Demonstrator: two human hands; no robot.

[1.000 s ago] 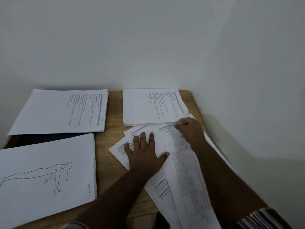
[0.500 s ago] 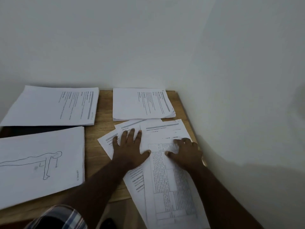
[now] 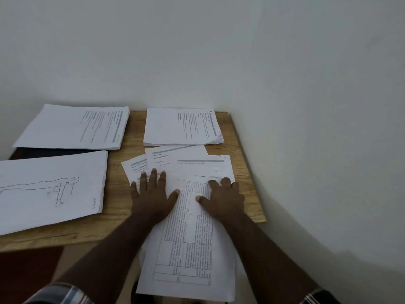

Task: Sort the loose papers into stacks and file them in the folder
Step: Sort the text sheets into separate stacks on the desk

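Several loose papers (image 3: 175,160) lie fanned at the right of the wooden table (image 3: 245,172), the top one a sheet with a printed table (image 3: 188,244) that hangs over the front edge. My left hand (image 3: 153,194) lies flat with spread fingers on the fanned sheets. My right hand (image 3: 223,196) rests flat on the table sheet's right side. Three sorted stacks stand on the table: a text stack (image 3: 182,126) at the back right, a text stack (image 3: 74,128) at the back left, and a stack with a push-up figure drawing (image 3: 50,187) at the front left.
A dark folder (image 3: 43,151) shows as a strip between the two left stacks, mostly covered by them. White walls close the table in at the back and right. A reddish floor (image 3: 26,268) shows below the front edge.
My right hand left the top corner of the sheet, came back toward me and now lies flat on it. The left hand stays pressed on the fanned sheets. The view shifted right.
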